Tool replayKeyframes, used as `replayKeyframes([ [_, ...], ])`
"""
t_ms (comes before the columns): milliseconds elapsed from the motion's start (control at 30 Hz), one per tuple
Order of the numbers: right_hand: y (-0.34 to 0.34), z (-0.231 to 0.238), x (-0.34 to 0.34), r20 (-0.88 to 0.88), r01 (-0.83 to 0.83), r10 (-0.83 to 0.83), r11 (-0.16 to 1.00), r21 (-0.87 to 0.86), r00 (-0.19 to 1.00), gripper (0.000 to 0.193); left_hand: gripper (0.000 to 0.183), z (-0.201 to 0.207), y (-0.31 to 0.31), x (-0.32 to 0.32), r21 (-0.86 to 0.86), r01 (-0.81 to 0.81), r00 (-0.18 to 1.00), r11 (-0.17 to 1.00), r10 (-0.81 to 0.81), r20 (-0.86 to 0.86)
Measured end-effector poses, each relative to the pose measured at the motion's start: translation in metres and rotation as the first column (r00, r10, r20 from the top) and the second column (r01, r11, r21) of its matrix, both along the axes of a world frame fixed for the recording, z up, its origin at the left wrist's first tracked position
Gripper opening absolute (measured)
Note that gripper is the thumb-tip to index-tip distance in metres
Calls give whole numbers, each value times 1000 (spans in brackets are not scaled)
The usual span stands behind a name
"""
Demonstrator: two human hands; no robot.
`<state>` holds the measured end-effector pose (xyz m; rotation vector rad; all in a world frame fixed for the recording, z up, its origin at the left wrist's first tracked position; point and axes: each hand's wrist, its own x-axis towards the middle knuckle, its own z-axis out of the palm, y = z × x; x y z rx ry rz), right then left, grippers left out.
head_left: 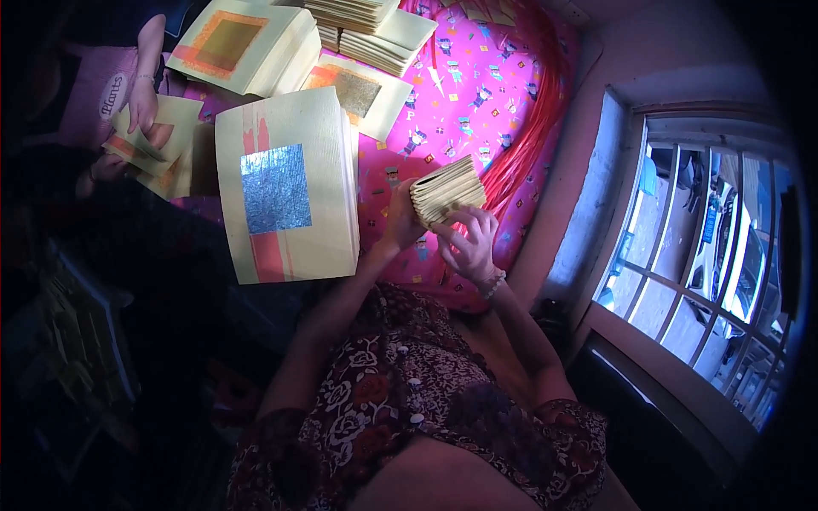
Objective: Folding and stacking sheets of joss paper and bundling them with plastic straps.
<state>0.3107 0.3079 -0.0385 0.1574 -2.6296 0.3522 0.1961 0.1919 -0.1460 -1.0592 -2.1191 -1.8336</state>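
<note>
A thick bundle of folded yellowish paper point(447, 189), its folds lined up in ridges, is between my hands above the pink patterned cloth. My left hand point(402, 216) is closed round its left side, most of the fingers hidden behind it. On the near right edge lie the bent fingers of my right hand point(469, 243), pressed against the folds. To the left stands a tall stack of joss paper point(334, 162), its top sheet bearing a silver square over red streaks. Long red plastic strings point(532, 145) run down the cloth just beyond the bundle.
More joss paper stacks point(247, 51) and a pile of folded bundles point(375, 34) fill the far side of the pink cloth point(477, 94). At the far left, another person's hands point(143, 111) handle paper sheets. A barred window point(699, 247) is in the wall on the right.
</note>
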Motion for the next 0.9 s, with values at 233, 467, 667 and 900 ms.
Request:
replayKeyframes([
  [233, -5, 12, -18, 32, 24, -22, 999, -46, 999, 35, 68, 4, -2, -4, -67, 15, 999, 998, -17, -31],
  [467, -3, 9, -19, 34, 1, 0, 999, -34, 999, 36, 73, -6, 0, -3, -89, -9, 999, 996, 5, -45],
  [667, -1, 12, -22, 38, -24, 26, 998, -53, 999, 36, 73, -7, 0, -1, -78, -15, 1000, 997, 13, -19],
  [900, -1, 9, -29, 39, 4, -3, 999, -35, 999, 35, 67, -13, 0, -2, -157, -22, 999, 987, 14, -52],
])
